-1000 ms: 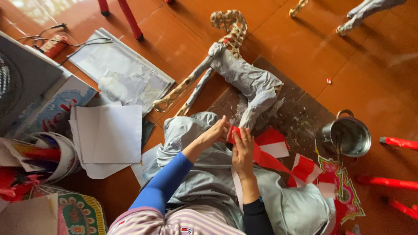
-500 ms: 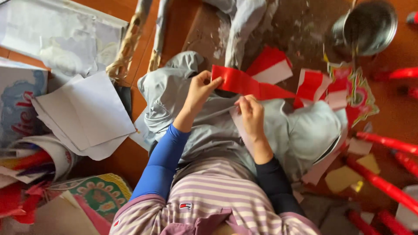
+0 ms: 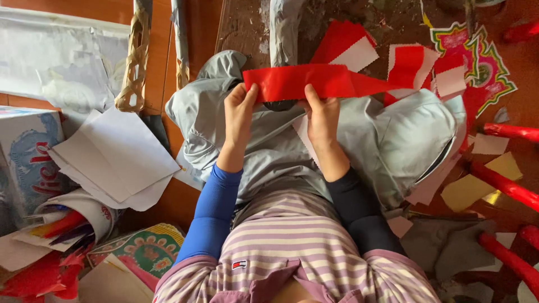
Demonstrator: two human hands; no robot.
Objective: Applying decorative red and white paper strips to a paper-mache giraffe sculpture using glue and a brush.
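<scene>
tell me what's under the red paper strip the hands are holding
Under the red paper strip, pinched by the left hand and right hand, lies grey cloth over the lap. A dark patch shows just below the strip; what it is cannot be told.

white-blue carton [image 3: 25, 163] at left, red lettering

Layout around the grey padded jacket [image 3: 269, 146] on the lap

A glossy red paper strip [image 3: 303, 81] lies across the jacket's far edge, between the left hand [image 3: 240, 112] and right hand [image 3: 323, 115]. Left of the jacket sits a stack of white paper sheets [image 3: 112, 160]; right of it, yellow paper scraps [image 3: 477, 182]; beyond it, red-and-white pinked paper pieces [image 3: 359, 47].
</scene>
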